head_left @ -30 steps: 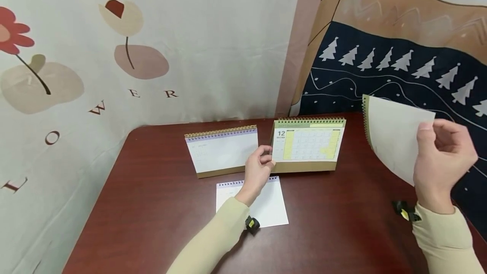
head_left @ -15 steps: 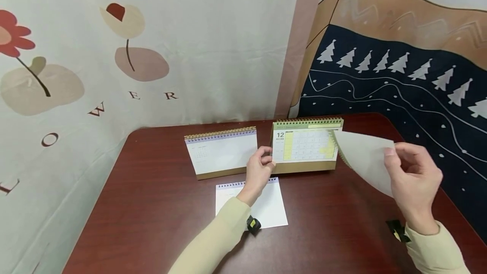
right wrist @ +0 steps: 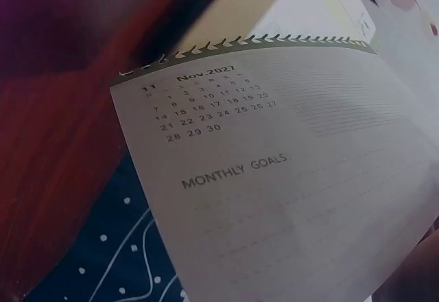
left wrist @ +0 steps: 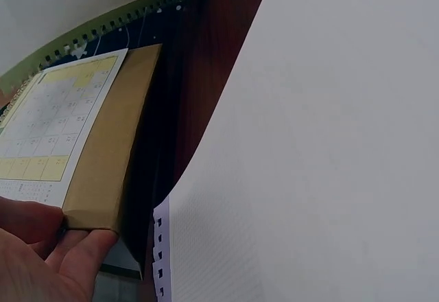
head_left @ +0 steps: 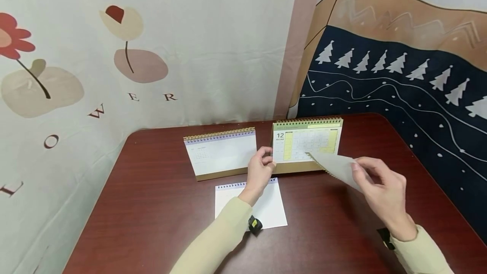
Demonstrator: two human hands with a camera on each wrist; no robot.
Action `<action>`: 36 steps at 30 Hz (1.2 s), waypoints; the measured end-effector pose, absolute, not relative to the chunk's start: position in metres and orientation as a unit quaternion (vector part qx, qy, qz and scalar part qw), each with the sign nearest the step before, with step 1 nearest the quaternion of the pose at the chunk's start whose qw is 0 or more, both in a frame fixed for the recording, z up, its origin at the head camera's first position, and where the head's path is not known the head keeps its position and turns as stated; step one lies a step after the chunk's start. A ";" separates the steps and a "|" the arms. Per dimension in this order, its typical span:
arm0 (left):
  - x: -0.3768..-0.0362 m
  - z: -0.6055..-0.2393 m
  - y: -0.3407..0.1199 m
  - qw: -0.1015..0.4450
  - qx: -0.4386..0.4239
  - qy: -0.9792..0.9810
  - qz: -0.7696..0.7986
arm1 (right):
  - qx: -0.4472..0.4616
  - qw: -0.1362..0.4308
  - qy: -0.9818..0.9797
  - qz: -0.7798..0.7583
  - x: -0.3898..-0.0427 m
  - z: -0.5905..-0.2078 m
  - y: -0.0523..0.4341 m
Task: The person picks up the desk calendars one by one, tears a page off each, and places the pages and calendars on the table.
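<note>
A green desk calendar showing "12" stands on the dark red table. My left hand grips its lower left corner. My right hand pinches a torn-off calendar page low over the table, in front of the calendar's right end. The right wrist view shows that page, printed "Nov. 2027" and "MONTHLY GOALS". A second loose white page lies flat under my left forearm.
A purple-topped desk calendar stands left of the green one. Patterned cloth hangs behind the table and along its right side. The table's right edge runs close to my right arm.
My right hand has brought the torn page down and leftward, from raised at the right to low in front of the green calendar. My left hand has kept its hold.
</note>
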State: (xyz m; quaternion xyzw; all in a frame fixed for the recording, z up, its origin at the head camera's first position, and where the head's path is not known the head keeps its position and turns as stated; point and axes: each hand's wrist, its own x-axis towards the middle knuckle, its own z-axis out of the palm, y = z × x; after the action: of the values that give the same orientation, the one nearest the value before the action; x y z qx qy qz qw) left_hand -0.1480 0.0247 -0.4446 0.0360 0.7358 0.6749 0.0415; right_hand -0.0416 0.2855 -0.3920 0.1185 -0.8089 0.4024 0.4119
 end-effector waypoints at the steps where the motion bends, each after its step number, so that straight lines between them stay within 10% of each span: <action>1: -0.148 -0.445 0.025 0.042 0.036 0.734 0.677 | 0.125 0.408 -0.814 0.395 -0.042 -0.395 0.284; 36: -0.148 -0.449 0.025 0.054 0.029 0.733 0.677 | 0.392 0.117 -0.864 0.293 -0.038 -0.436 0.258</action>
State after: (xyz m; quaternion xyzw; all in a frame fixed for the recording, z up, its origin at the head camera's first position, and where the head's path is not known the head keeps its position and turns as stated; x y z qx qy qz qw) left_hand -0.1484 0.0255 -0.4492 0.0292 0.7331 0.6774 0.0541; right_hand -0.0381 0.2583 -0.4359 0.3923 -0.8641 0.2931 0.1165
